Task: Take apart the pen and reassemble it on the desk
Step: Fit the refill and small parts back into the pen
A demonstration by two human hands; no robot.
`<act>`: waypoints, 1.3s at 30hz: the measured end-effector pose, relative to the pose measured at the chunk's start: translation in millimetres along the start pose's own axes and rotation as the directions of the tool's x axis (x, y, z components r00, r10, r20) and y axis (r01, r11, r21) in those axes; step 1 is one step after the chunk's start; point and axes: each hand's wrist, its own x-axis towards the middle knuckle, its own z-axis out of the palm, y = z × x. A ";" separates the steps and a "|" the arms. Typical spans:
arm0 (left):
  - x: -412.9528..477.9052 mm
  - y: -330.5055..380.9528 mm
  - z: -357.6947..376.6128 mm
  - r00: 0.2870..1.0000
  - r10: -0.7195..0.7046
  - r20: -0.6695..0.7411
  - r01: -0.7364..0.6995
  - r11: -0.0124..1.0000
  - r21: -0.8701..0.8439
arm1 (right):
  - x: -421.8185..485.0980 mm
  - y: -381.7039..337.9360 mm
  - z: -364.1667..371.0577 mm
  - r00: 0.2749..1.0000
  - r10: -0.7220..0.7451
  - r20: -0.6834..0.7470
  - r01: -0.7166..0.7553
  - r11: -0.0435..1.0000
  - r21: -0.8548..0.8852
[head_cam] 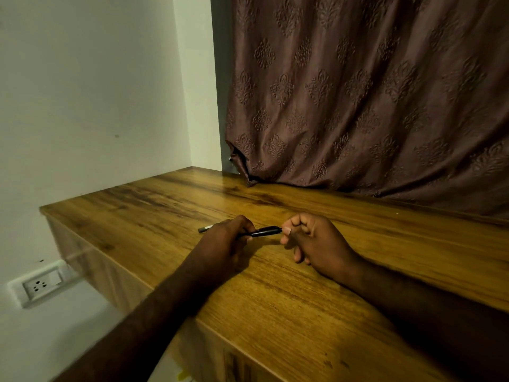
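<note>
A black pen (264, 232) is held level just above the wooden desk (289, 285), between both hands. My left hand (224, 239) grips its left part with curled fingers. My right hand (311, 239) pinches the pen's right end between thumb and fingers. A thin grey and white piece (206, 228) sticks out to the left of my left hand, close to the desk top; whether it is part of the pen or a separate piece lying there I cannot tell.
A brown patterned curtain (371, 100) hangs down to the desk's far edge. A pale wall runs along the left, with a white socket plate (38, 283) below the desk's left end. The desk's near edge crosses under my left forearm.
</note>
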 end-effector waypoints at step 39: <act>8.0 -5.8 0.9 0.956 -0.245 -0.160 0.250 0.968 0.013 | 65.7 -19.6 65.4 0.806 0.590 0.055 -0.154 0.119 0.981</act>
